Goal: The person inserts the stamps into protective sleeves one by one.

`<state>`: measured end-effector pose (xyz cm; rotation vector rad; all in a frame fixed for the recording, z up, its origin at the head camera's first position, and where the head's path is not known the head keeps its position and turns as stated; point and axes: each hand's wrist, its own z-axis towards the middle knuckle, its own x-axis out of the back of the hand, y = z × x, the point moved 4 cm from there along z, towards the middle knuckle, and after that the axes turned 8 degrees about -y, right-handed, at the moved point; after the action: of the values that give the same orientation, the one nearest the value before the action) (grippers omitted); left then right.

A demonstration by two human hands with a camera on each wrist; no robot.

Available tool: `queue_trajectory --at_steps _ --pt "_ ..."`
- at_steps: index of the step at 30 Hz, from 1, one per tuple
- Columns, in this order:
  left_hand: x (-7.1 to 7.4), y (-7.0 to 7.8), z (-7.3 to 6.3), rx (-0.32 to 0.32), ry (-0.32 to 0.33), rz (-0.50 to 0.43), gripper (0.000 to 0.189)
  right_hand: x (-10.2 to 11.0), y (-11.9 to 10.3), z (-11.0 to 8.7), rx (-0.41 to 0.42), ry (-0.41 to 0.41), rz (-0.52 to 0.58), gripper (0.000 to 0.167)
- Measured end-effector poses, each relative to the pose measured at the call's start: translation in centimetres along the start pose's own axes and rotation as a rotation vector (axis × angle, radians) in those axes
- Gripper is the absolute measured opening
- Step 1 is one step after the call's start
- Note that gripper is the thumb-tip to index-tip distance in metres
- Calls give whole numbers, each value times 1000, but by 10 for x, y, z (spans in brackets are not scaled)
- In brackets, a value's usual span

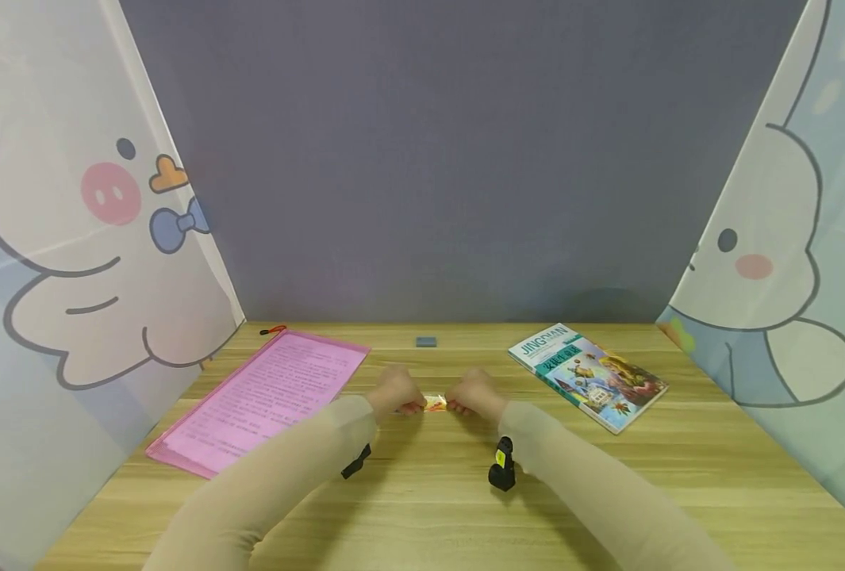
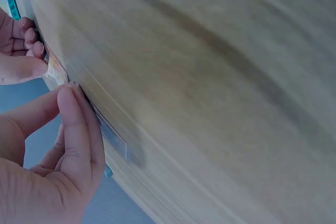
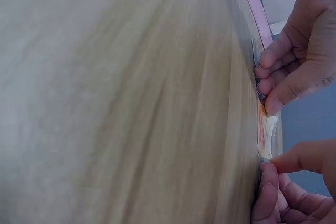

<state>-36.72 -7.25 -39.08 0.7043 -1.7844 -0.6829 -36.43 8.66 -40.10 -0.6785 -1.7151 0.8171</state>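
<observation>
Between my two hands, low over the table, lies a small, flat, shiny piece with yellow and red print (image 1: pixel 435 403), partly hidden by fingers. My left hand (image 1: pixel 397 390) pinches its left part between thumb and fingers. In the left wrist view a clear, plastic-looking end (image 2: pixel 113 134) sticks out beyond that hand. My right hand (image 1: pixel 475 392) pinches the other end between thumb and curled fingers. The right wrist view shows the printed stretch (image 3: pixel 266 132) spanning the short gap between both hands, its surface slightly bent.
To the left lies a pink document folder (image 1: pixel 272 388) with printed sheets. A colourful book (image 1: pixel 589 377) rests on the right. At the back of the wooden table (image 1: pixel 422 507) sits a small grey-blue block (image 1: pixel 426 342). A dark panel (image 1: pixel 422 159) stands behind.
</observation>
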Motion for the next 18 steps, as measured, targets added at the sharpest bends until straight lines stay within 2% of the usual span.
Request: queue_trajectory --at_steps 3,9,18 --pt "-1 0 0 7 11 5 12 -1 0 2 0 19 -45 16" --pt "-2 3 -3 -12 40 58 16 0 2 3 -1 28 -66 17" --pt "-3 4 -6 -26 55 130 18 0 3 4 -8 36 -47 17"
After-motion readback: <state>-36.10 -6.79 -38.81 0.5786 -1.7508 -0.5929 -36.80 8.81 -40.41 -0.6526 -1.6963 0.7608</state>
